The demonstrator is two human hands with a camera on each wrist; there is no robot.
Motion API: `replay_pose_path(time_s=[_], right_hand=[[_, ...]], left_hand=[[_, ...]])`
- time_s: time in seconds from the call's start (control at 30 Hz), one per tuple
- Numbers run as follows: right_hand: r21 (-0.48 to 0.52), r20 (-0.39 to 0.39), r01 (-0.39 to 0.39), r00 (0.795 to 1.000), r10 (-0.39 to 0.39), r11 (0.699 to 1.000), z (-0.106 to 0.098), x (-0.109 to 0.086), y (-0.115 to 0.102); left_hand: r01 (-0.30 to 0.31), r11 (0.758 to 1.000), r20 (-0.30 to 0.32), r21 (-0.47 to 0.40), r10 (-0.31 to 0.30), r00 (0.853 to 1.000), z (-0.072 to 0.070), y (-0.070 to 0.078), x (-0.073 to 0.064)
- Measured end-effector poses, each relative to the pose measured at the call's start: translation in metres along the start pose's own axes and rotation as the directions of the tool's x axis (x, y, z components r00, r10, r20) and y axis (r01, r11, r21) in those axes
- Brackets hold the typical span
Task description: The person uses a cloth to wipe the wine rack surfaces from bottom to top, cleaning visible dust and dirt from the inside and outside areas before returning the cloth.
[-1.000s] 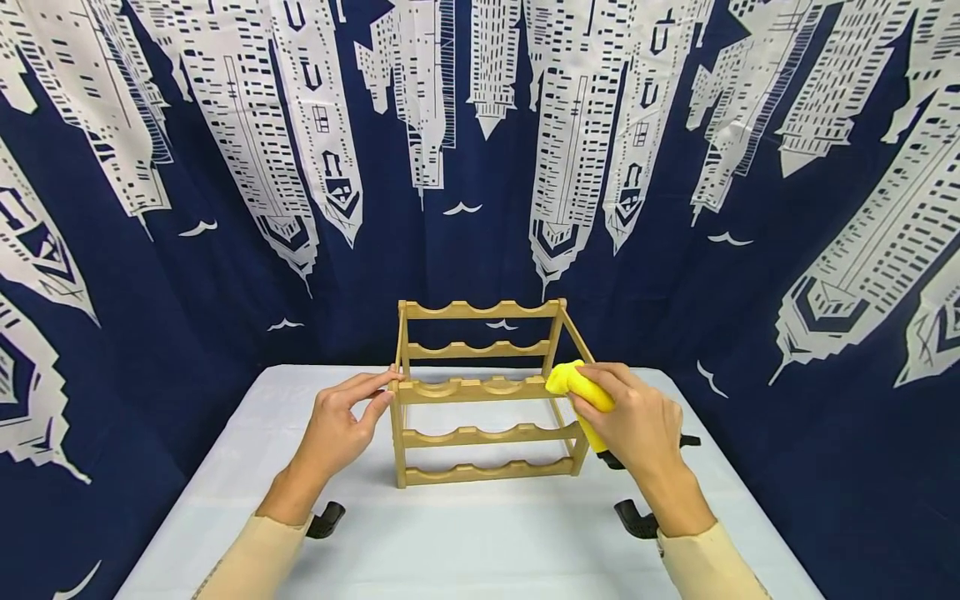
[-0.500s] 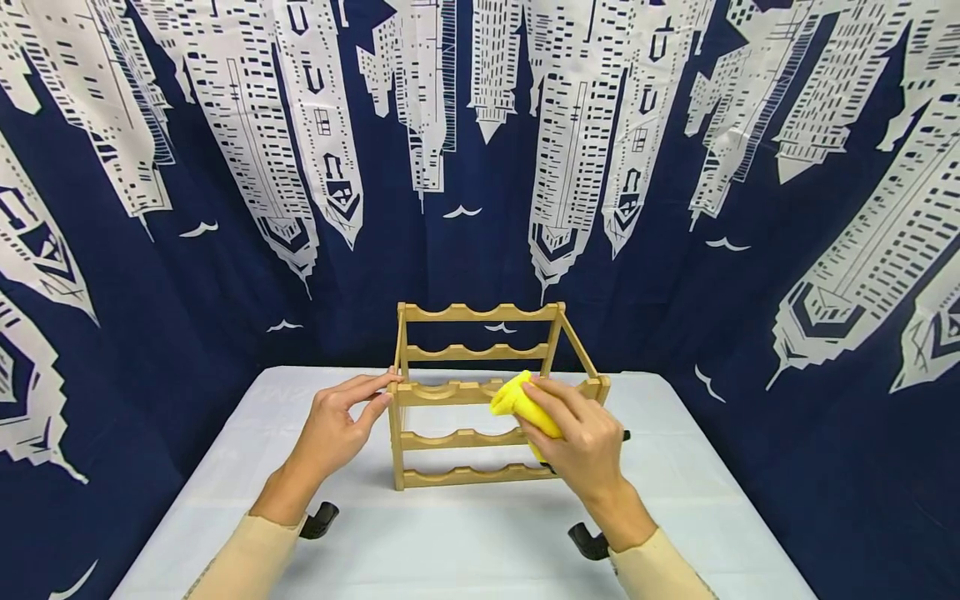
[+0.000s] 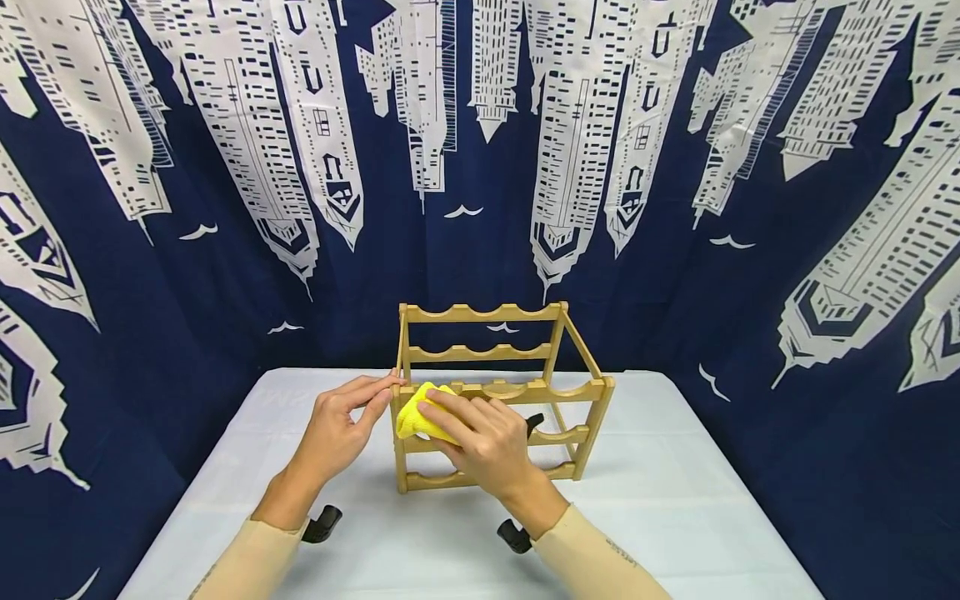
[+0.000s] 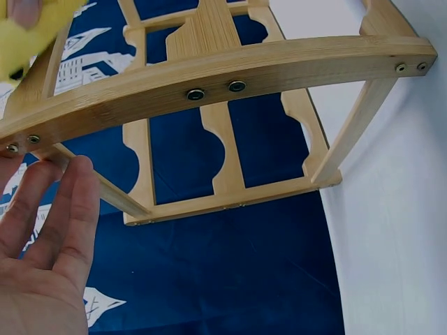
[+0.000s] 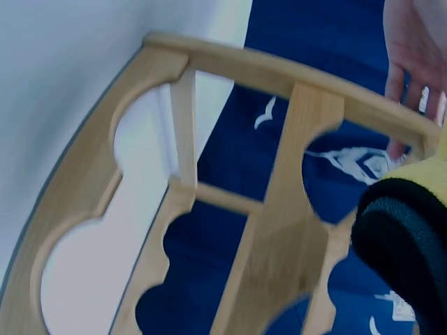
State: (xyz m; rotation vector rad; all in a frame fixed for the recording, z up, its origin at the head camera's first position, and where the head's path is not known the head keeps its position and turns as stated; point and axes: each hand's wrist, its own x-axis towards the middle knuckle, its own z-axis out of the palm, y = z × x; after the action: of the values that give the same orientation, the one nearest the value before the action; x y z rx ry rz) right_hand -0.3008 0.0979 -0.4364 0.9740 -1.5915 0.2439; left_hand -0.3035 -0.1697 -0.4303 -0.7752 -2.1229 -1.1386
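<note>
A light wooden wine rack point(image 3: 510, 390) with scalloped rails stands on the table. At its upper left front corner, my left hand point(image 3: 341, 425) holds the frame between thumb and fingertips; these fingers point(image 4: 77, 216) appear beneath the corner in the left wrist view. My right hand point(image 3: 480, 437) grips a bunched yellow cloth point(image 3: 416, 412) against the left part of the front upper rail. Part of the cloth is hidden by the hand. In the right wrist view a dark ribbed piece point(image 5: 398, 244) adjoins the yellow cloth point(image 5: 433, 171).
White cloth covers the table point(image 3: 660, 500). Behind and beside it hangs a navy curtain point(image 3: 465, 258) printed with white buildings and birds. Black curved pieces point(image 3: 322, 523) sit at both wrists.
My right hand has slid the yellow cloth leftward along the front upper rail, from the right corner almost to the left one. My left hand keeps its place at the corner.
</note>
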Motion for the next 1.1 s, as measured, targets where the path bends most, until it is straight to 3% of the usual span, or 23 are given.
replay_pose_path(time_s=[0.2,0.43,0.8,1.1], right_hand=[[-0.037,0.005,0.002,1.0,-0.002,0.999,0.016,0.005,-0.01],[-0.092,0.023,-0.021,0.999,0.024,0.996,0.019,0.004,-0.011],[-0.12,0.001,-0.027,1.0,0.028,0.992,-0.003,-0.014,0.008],[-0.115,-0.1,0.009,0.995,-0.021,0.993,-0.021,-0.019,0.027]], left_hand=[[0.005,1.0,0.011,-0.008,-0.005,1.0,-0.002,0.005,0.002],[-0.004,1.0,-0.023,0.002,0.004,1.0,-0.002,0.008,0.004],[0.006,0.999,-0.031,0.05,-0.004,1.0,0.004,0.012,0.005],[-0.005,0.998,-0.013,0.063,0.006,1.0,0.007,0.012,0.01]])
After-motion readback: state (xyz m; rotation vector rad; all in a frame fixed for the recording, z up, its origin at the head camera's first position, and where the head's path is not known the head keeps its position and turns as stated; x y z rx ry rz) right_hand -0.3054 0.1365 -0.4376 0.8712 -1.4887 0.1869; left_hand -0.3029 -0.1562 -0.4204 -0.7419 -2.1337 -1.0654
